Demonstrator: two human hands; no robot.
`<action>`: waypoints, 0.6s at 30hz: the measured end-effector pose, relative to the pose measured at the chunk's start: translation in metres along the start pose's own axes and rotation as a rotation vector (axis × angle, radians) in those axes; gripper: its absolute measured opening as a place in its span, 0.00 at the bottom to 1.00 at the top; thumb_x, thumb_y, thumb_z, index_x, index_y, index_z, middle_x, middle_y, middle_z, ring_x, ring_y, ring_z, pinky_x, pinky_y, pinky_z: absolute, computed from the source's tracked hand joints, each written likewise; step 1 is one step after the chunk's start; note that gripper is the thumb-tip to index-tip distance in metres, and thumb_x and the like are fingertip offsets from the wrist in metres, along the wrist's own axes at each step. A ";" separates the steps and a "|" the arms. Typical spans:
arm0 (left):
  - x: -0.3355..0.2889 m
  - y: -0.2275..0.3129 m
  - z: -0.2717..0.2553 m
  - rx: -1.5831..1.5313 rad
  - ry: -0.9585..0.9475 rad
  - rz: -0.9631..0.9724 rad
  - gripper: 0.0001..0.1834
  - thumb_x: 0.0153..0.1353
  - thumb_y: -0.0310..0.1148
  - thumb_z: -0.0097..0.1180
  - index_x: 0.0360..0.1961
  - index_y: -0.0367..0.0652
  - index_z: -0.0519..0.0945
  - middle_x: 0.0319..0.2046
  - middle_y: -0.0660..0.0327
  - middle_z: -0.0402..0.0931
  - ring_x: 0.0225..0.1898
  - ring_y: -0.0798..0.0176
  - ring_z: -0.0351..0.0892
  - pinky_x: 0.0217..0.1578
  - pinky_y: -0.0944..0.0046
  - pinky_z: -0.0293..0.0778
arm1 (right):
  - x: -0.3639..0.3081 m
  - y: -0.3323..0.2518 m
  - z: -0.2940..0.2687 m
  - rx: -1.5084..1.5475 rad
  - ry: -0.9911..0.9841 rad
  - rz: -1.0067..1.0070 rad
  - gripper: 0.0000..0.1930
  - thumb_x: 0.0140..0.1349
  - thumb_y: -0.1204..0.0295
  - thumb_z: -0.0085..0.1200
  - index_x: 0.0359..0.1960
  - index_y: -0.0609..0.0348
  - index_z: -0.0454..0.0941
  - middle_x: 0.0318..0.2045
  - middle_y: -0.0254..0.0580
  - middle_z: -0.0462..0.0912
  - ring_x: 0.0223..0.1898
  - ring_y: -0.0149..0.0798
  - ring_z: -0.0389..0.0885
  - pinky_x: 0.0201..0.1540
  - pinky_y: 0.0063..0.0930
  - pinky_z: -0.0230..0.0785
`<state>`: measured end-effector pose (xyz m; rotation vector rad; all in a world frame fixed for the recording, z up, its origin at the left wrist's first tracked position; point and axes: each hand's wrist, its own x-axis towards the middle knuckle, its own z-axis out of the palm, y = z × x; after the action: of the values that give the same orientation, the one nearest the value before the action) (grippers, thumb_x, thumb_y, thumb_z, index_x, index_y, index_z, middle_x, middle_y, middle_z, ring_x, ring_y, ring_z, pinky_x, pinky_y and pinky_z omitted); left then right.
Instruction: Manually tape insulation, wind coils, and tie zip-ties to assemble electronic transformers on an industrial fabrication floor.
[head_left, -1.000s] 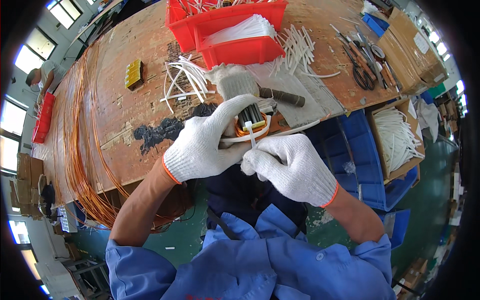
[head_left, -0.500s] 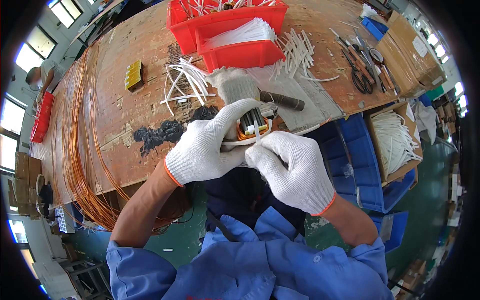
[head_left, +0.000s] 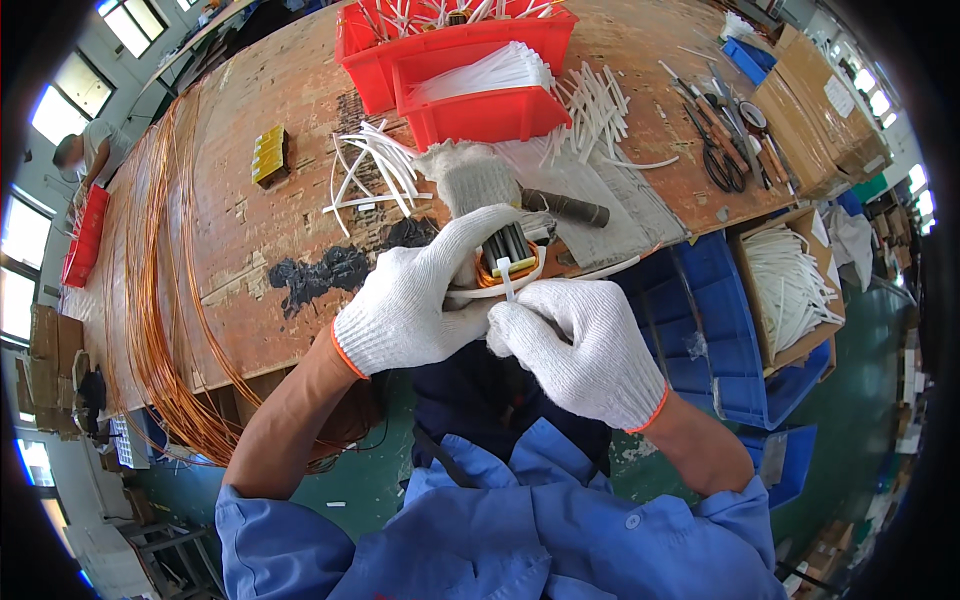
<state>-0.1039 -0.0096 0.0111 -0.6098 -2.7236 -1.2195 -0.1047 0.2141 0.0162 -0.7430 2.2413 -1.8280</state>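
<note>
My left hand (head_left: pixel 405 310), in a white knitted glove, grips a copper wire coil (head_left: pixel 486 271) with dark bars through its middle and white sleeving around it. Thumb and fingers hold it from the left at the table's near edge. A white cable tie (head_left: pixel 506 277) stands upright against the coil's near side, its small head uppermost. Closed in a pinch at the tie's lower end is my right hand (head_left: pixel 580 345), gloved alike. Its fingertips hide the rest of the tie. A white sleeved lead (head_left: pixel 610 268) runs from the coil off to the right.
Beyond the coil lie a grey cloth pad (head_left: pixel 475 185) and a dark rod (head_left: pixel 567 204). Red bins (head_left: pixel 480 122) hold white ties and sleeved parts. Copper wire (head_left: pixel 165 270) loops at left; scissors (head_left: pixel 722 165) and tools lie right. Another person (head_left: pixel 98 150) works far left.
My right hand has drawn slightly down and left with the cable tie. The tie's head now shows against the coil. My left hand stays almost still.
</note>
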 end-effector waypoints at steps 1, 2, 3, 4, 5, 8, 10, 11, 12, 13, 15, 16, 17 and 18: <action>0.000 0.000 0.000 -0.006 0.006 0.005 0.44 0.63 0.31 0.80 0.79 0.43 0.74 0.24 0.68 0.61 0.26 0.72 0.66 0.31 0.68 0.68 | -0.001 0.000 -0.001 -0.037 -0.016 -0.011 0.13 0.73 0.70 0.66 0.31 0.67 0.87 0.22 0.54 0.81 0.22 0.50 0.82 0.28 0.42 0.70; -0.001 -0.001 0.001 -0.013 0.012 0.010 0.44 0.63 0.31 0.80 0.79 0.43 0.74 0.24 0.68 0.61 0.26 0.72 0.66 0.31 0.69 0.68 | -0.002 0.000 -0.003 -0.075 -0.032 -0.021 0.13 0.73 0.70 0.66 0.32 0.67 0.87 0.22 0.54 0.82 0.22 0.50 0.82 0.28 0.42 0.70; -0.001 -0.001 0.001 -0.021 0.018 0.014 0.44 0.63 0.31 0.80 0.79 0.43 0.74 0.24 0.68 0.61 0.26 0.72 0.66 0.31 0.69 0.68 | -0.003 0.000 -0.005 -0.113 -0.049 -0.031 0.12 0.73 0.69 0.66 0.32 0.67 0.88 0.22 0.54 0.82 0.21 0.51 0.82 0.28 0.42 0.70; -0.001 -0.001 0.001 -0.027 0.020 0.015 0.44 0.63 0.31 0.81 0.79 0.43 0.74 0.24 0.68 0.61 0.26 0.72 0.66 0.31 0.69 0.68 | -0.003 0.000 -0.006 -0.119 -0.056 -0.008 0.12 0.73 0.69 0.66 0.33 0.67 0.89 0.22 0.55 0.82 0.22 0.51 0.83 0.28 0.42 0.71; 0.000 -0.001 0.001 -0.032 0.022 0.016 0.44 0.63 0.31 0.81 0.79 0.43 0.74 0.24 0.69 0.61 0.26 0.72 0.66 0.31 0.69 0.68 | -0.004 -0.001 -0.008 -0.124 -0.064 0.014 0.12 0.73 0.69 0.66 0.33 0.66 0.89 0.23 0.55 0.83 0.23 0.51 0.84 0.29 0.42 0.72; -0.001 0.000 0.001 -0.027 0.008 -0.003 0.45 0.62 0.30 0.81 0.79 0.43 0.74 0.25 0.68 0.61 0.27 0.72 0.66 0.32 0.70 0.68 | -0.002 -0.002 -0.006 -0.082 -0.053 0.047 0.12 0.73 0.69 0.66 0.34 0.66 0.89 0.23 0.56 0.84 0.25 0.52 0.87 0.30 0.43 0.73; -0.001 0.000 -0.001 -0.007 -0.004 -0.004 0.45 0.62 0.31 0.80 0.79 0.44 0.73 0.25 0.64 0.67 0.28 0.65 0.74 0.34 0.65 0.74 | 0.002 -0.008 -0.005 -0.065 -0.057 0.057 0.12 0.73 0.69 0.66 0.34 0.66 0.89 0.24 0.56 0.84 0.27 0.54 0.88 0.31 0.43 0.74; -0.001 -0.002 -0.001 0.006 -0.011 0.003 0.45 0.62 0.32 0.80 0.79 0.46 0.72 0.26 0.59 0.74 0.29 0.58 0.82 0.36 0.61 0.79 | 0.003 -0.012 -0.005 -0.069 -0.070 0.064 0.12 0.73 0.69 0.67 0.34 0.66 0.89 0.25 0.56 0.85 0.28 0.54 0.89 0.31 0.43 0.75; 0.000 -0.002 -0.002 0.019 -0.015 0.009 0.45 0.62 0.33 0.79 0.80 0.47 0.72 0.26 0.55 0.81 0.30 0.50 0.90 0.38 0.56 0.85 | 0.004 -0.014 -0.005 -0.074 -0.084 0.069 0.12 0.72 0.68 0.67 0.34 0.66 0.89 0.26 0.56 0.86 0.29 0.55 0.90 0.32 0.43 0.75; 0.000 -0.001 -0.003 0.012 -0.026 -0.004 0.45 0.62 0.33 0.79 0.80 0.47 0.71 0.26 0.55 0.81 0.31 0.50 0.90 0.38 0.56 0.85 | 0.003 -0.011 -0.004 -0.106 -0.036 -0.019 0.12 0.72 0.69 0.68 0.35 0.66 0.89 0.27 0.56 0.86 0.30 0.56 0.90 0.32 0.43 0.76; 0.001 0.003 -0.005 -0.003 -0.049 -0.032 0.46 0.62 0.32 0.79 0.80 0.47 0.71 0.27 0.55 0.81 0.31 0.50 0.90 0.39 0.56 0.85 | 0.001 0.000 0.000 -0.169 0.059 -0.194 0.11 0.72 0.69 0.69 0.36 0.66 0.89 0.29 0.56 0.88 0.32 0.57 0.91 0.32 0.43 0.77; 0.001 0.003 -0.004 -0.005 -0.036 -0.023 0.46 0.62 0.32 0.80 0.80 0.45 0.72 0.26 0.59 0.74 0.30 0.57 0.82 0.36 0.60 0.80 | 0.001 0.001 0.000 -0.173 0.058 -0.202 0.10 0.72 0.69 0.69 0.36 0.66 0.90 0.30 0.56 0.88 0.32 0.57 0.91 0.32 0.43 0.77; 0.001 0.002 -0.003 -0.006 -0.024 -0.014 0.45 0.62 0.32 0.80 0.79 0.44 0.73 0.25 0.64 0.67 0.29 0.64 0.74 0.34 0.64 0.75 | 0.001 0.002 -0.001 -0.177 0.057 -0.210 0.10 0.72 0.69 0.69 0.37 0.65 0.90 0.30 0.55 0.88 0.31 0.57 0.90 0.32 0.43 0.77; 0.001 0.001 -0.002 -0.008 -0.014 -0.002 0.45 0.61 0.32 0.81 0.79 0.43 0.74 0.25 0.68 0.60 0.27 0.72 0.66 0.32 0.68 0.70 | 0.001 0.002 -0.002 -0.182 0.058 -0.218 0.09 0.72 0.70 0.69 0.37 0.65 0.90 0.31 0.55 0.89 0.31 0.56 0.90 0.32 0.42 0.77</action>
<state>-0.1046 -0.0107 0.0131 -0.6186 -2.7323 -1.2322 -0.1067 0.2154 0.0144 -1.0150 2.4761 -1.7710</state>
